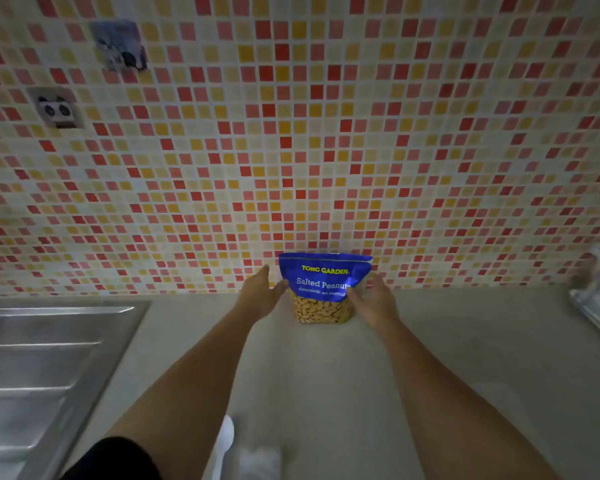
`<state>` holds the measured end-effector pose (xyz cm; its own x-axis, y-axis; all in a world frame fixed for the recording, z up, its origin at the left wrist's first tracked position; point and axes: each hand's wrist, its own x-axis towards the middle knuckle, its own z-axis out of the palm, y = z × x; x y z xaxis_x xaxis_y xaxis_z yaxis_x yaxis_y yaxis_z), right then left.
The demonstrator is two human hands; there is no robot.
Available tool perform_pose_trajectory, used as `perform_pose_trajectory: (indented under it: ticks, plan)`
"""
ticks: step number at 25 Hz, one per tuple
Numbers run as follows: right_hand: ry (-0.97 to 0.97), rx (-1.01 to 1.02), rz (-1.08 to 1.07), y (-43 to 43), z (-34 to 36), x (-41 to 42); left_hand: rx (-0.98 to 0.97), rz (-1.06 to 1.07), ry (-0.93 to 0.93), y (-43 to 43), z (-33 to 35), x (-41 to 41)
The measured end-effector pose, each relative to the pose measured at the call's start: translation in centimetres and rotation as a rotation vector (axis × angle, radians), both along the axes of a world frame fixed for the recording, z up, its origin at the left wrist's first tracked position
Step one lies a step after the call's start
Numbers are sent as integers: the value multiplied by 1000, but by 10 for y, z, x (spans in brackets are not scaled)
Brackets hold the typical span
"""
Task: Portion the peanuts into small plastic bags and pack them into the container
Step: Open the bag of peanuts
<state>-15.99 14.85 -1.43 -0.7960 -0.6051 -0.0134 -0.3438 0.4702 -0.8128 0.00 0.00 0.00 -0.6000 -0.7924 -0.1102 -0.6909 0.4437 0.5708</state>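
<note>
Blur and the right frame edge obscure a clear plastic object (598,299). Upright on the bench (326,382) against the tiled wall (326,133), the peanut bag (323,289) is gripped at its right side by the right hand (373,303), whose fingers are hidden behind. The left hand (260,296), fingers straight, flanks its left edge. A steel sink (42,358) lies left.

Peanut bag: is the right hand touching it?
Touching. In the head view the right hand has its thumb laid over the front of the peanut bag at its right edge, no gap.
</note>
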Motion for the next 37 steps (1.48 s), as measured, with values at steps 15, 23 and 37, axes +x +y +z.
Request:
perform_pose_trajectory:
  ticks: [15, 23, 37]
  plan:
    - [-306, -253, -32, 44, 2, -2, 11, -265, 247, 38, 25, 38]
    - [-561, -163, 243, 112, 8, 32, -161, -346, 306, 176, 12, 111]
    - [19, -69, 161, 162, 16, 75, 286, -58, 365, 228, 16, 112]
